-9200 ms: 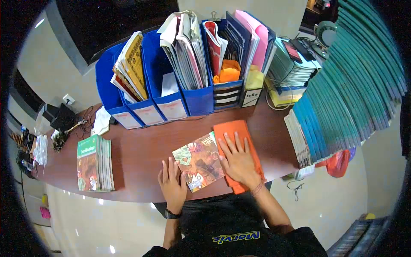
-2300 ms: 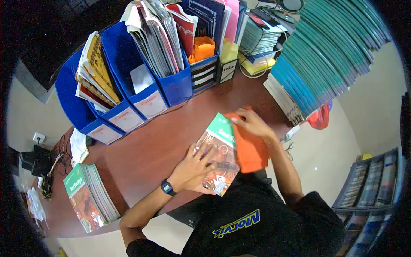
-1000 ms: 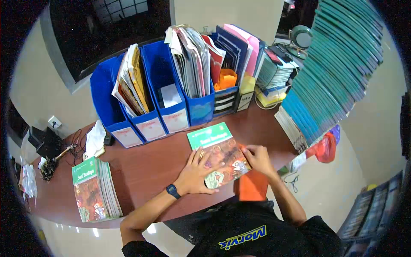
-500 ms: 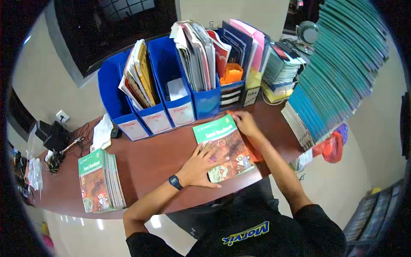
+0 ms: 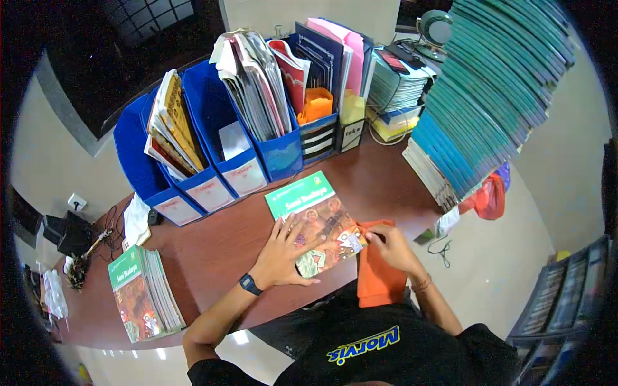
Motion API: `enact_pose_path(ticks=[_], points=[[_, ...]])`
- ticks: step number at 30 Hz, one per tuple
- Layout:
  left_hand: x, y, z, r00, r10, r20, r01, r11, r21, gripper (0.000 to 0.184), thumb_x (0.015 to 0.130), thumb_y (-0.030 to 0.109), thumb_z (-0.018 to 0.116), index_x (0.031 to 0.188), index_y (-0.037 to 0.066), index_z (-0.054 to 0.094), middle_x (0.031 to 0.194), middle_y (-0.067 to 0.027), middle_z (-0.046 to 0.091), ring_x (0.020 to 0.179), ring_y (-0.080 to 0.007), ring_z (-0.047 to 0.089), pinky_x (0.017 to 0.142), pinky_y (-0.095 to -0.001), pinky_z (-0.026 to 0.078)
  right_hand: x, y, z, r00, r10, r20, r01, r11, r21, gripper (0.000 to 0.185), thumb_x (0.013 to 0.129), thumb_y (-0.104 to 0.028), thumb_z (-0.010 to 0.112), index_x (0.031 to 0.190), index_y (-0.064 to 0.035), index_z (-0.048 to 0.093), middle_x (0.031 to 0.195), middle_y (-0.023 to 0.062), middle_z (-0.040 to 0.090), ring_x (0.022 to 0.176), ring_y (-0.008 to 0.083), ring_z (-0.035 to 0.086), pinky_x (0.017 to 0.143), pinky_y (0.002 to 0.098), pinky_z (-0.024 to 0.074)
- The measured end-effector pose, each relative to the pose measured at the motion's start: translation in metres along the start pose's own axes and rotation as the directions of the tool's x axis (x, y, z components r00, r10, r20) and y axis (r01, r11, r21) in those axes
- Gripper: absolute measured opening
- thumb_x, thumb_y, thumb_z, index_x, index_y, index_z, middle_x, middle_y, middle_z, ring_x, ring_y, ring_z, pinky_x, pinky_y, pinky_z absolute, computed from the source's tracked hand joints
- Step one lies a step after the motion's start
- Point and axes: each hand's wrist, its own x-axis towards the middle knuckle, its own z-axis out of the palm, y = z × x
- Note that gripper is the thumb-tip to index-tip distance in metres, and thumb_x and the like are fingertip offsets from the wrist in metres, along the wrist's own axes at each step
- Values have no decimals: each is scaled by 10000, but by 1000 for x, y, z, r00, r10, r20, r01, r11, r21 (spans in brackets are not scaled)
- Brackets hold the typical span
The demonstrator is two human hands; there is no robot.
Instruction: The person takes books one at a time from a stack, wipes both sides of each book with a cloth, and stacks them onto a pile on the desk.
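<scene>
A green-and-brown "Seni Budaya" book (image 5: 312, 193) lies on the desk in front of me, its cover facing up. My left hand (image 5: 283, 254) rests on its left side with the fingers spread. By the book's lower right edge, my right hand (image 5: 394, 248) pinches an orange cloth (image 5: 381, 280), which hangs down over the desk's front edge. To the left stands a stack of books (image 5: 132, 289) with the same cover on top.
Blue file boxes (image 5: 280, 157) full of papers line the back of the brown desk (image 5: 212, 257). A tall leaning pile of teal books (image 5: 489, 96) rises at the right. Cables and a black device (image 5: 67, 235) sit at the far left.
My right hand has slid from the book's top right corner down its right edge toward me, bringing the orange cloth along. My left hand stays on the cover. The view has shifted slightly.
</scene>
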Motion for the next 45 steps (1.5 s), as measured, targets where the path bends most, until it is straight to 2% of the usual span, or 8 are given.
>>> enact_pose_path(ticks=[13, 19, 22, 27, 34, 38, 40, 45], points=[[-2, 4, -4, 1000, -1, 27, -1, 999, 52, 1070, 734, 885, 712, 1624, 317, 544, 1691, -257, 373, 1582, -531, 280, 1303, -696, 162, 125, 102, -7, 850, 213, -482, 202, 713, 671, 335, 1062, -197, 674, 1249, 72, 742, 1184, 75, 798, 1002, 158, 683, 934, 281, 530], [7, -2, -10, 999, 50, -13, -49, 998, 48, 1034, 776, 870, 688, 1607, 266, 572, 1673, -292, 378, 1584, -536, 271, 1299, -694, 148, 144, 28, -13, 940, -240, -244, 318, 878, 358, 266, 1082, -170, 649, 1243, -2, 776, 1202, 75, 798, 1013, 157, 701, 949, 295, 543], [1, 4, -7, 999, 32, 5, -32, 999, -38, 1035, 780, 871, 684, 1612, 267, 566, 1677, -294, 370, 1582, -541, 271, 1303, -693, 140, 159, 3, 3, 719, -690, -84, 689, 723, -49, 218, 1059, -155, 634, 1169, -26, 770, 1173, 119, 802, 994, 309, 746, 993, 421, 583], [-1, 3, -5, 999, -5, 46, 6, 1000, -20, 1070, 758, 873, 706, 1650, 318, 507, 1724, -268, 320, 1617, -547, 199, 1311, -707, 127, 201, 1, -5, 869, -340, 360, 464, 814, -350, 233, 1070, -207, 593, 1017, -13, 711, 1066, 146, 773, 988, 320, 718, 1011, 407, 563], [1, -1, -6, 1000, -17, 16, 17, 1000, -13, 1065, 758, 860, 713, 1644, 306, 512, 1706, -282, 336, 1606, -551, 220, 1313, -702, 129, 235, 94, -14, 982, -181, 55, 111, 785, 609, 388, 1144, -239, 554, 1448, -29, 670, 1292, -9, 701, 1089, 99, 591, 1032, 275, 475], [-4, 4, 0, 1000, 12, -21, -13, 1000, -26, 1061, 762, 848, 704, 1604, 218, 563, 1663, -302, 379, 1588, -559, 248, 1309, -701, 123, 198, 44, 1, 839, -362, 406, 339, 932, 131, 465, 1164, -313, 480, 1530, -54, 602, 1554, 136, 597, 1430, 303, 523, 1228, 473, 382], [-9, 3, 3, 1000, -5, -14, 4, 999, -46, 1065, 753, 838, 712, 1568, 165, 580, 1658, -313, 378, 1588, -566, 242, 1307, -707, 122, 164, -2, 25, 793, -349, 499, 555, 752, -356, 560, 1160, -366, 411, 1630, -66, 477, 1754, 211, 361, 1651, 485, 203, 1311, 666, 200], [1, -5, 4, 1000, -15, -26, 13, 997, -80, 1048, 742, 799, 733, 1491, 78, 602, 1645, -336, 377, 1587, -582, 230, 1299, -725, 122, 97, 11, 39, 748, -464, 474, 635, 707, -310, 646, 1154, -378, 395, 1720, -75, 319, 1810, 172, 246, 1676, 465, 120, 1341, 630, 126]])
